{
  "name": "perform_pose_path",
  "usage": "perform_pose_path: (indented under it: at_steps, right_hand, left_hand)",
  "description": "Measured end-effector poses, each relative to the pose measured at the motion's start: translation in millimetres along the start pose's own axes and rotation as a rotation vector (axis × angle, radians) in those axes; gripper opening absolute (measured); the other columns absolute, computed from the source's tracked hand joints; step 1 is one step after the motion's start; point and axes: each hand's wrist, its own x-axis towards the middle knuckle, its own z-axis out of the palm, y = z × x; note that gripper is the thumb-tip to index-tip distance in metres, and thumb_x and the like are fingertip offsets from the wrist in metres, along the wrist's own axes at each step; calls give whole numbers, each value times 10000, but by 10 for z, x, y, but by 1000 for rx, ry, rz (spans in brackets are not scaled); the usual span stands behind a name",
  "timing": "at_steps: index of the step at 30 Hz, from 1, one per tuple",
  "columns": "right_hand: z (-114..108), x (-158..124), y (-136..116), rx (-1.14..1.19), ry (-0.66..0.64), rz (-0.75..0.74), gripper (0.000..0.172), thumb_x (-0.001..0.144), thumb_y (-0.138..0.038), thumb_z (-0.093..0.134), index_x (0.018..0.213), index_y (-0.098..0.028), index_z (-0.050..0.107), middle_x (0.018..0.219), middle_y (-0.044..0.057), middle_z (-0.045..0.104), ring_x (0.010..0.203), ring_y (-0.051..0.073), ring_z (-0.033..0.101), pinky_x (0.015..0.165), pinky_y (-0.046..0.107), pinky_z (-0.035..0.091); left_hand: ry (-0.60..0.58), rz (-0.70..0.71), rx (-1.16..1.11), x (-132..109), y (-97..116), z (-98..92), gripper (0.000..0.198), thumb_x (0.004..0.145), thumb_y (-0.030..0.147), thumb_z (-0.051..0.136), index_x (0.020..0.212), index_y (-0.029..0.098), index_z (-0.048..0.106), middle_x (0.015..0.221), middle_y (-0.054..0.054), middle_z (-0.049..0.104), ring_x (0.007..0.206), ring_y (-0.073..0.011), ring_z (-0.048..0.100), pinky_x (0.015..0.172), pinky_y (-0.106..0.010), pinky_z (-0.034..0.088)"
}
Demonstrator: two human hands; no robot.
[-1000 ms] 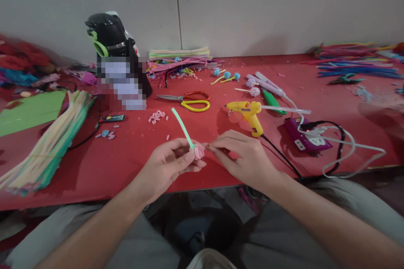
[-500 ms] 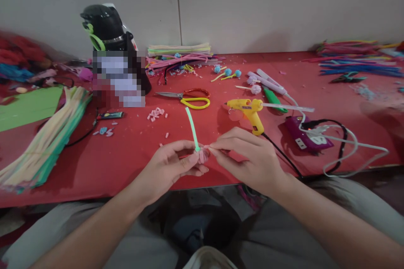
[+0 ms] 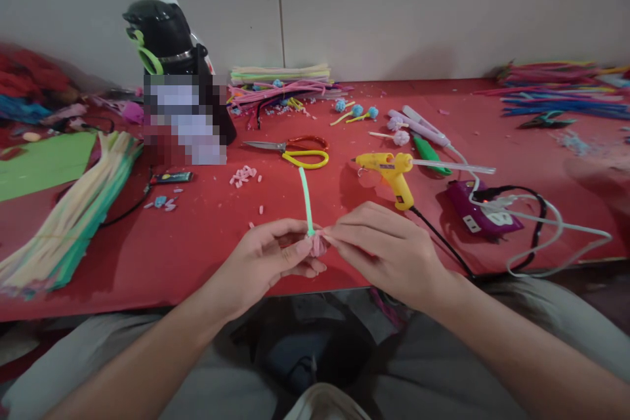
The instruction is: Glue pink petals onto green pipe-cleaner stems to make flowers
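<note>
Close to the table's front edge, my left hand [image 3: 275, 256] is closed around a pink pipe-cleaner flower [image 3: 319, 247]. Its light green pipe-cleaner stem [image 3: 306, 200] points upward. My right hand [image 3: 384, 243] pinches at the flower's right side with thumb and forefinger; the small pink piece at its fingertips is mostly hidden. Beyond my left hand lies a little heap of short pink pieces [image 3: 243, 176]. Scissors [image 3: 305, 152] with red and yellow handles rest further back, and a yellow hot glue gun [image 3: 388, 170] lies beyond my right hand.
A black bottle [image 3: 162, 33] stands at back left, near a bundle of cream and green pipe cleaners [image 3: 83, 210]. On the right, a purple power strip [image 3: 482, 213] trails loose cables. Finished blue flowers [image 3: 357, 111] and a lilac flat iron [image 3: 420, 128] lie behind the glue gun.
My right fingertips have come in against the flower, and the pink piece between them shows less. The green stem has tilted slightly to the right.
</note>
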Motion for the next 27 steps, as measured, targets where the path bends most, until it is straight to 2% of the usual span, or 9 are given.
perform_pose_path:
  at_steps: [6,12,15,17,19,23,27]
  right_hand:
    - [-40,14,-11,-93,-106,-64,239,980,-90,506,992,-202,716,885,71,725,766,173,640,716,318,559]
    - [-74,24,-39,-186,-181,-86,299,986,-77,442,1042,-183,716,877,87,725,734,182,625,692,328,553]
    - [-69,18,-42,-154,-159,-56,302,960,-48,447,1056,-183,699,911,92,731,775,192,641,709,336,558]
    - [-62,21,-51,-60,-96,27,269,953,-53,477,1056,-188,685,934,87,731,827,191,659,740,327,565]
    - [-51,28,-71,60,-44,174,200,955,-88,526,1030,-188,682,930,75,734,846,178,677,760,305,571]
    - [-9,38,-125,335,-47,510,102,942,-185,613,1007,-196,691,906,41,760,802,149,714,733,259,587]
    - [51,31,-150,538,-41,625,80,924,-228,644,980,-195,692,901,37,770,813,153,736,769,269,608]
  left_hand:
    - [24,6,-35,2,10,14,132,827,233,792,897,128,753,846,-44,708,711,-115,701,698,-192,602]
    - [44,14,-60,15,4,5,121,821,217,795,890,126,756,813,-44,703,703,-120,700,685,-194,604]
    - [39,35,-64,21,-6,-14,116,836,215,782,918,136,762,858,-43,711,727,-117,705,710,-195,606]
    - [28,50,-55,21,-9,-22,114,856,219,764,941,143,765,916,-42,714,751,-108,702,733,-192,605]
    - [20,56,-40,18,-12,-24,116,872,227,750,957,150,768,942,-43,719,767,-103,701,734,-184,599]
    - [49,62,-28,17,-24,-19,158,835,232,790,987,188,778,894,-40,755,758,-116,715,720,-194,599]
    - [52,66,-5,26,-37,-24,186,819,237,805,999,195,794,869,-44,768,761,-124,720,736,-208,607]
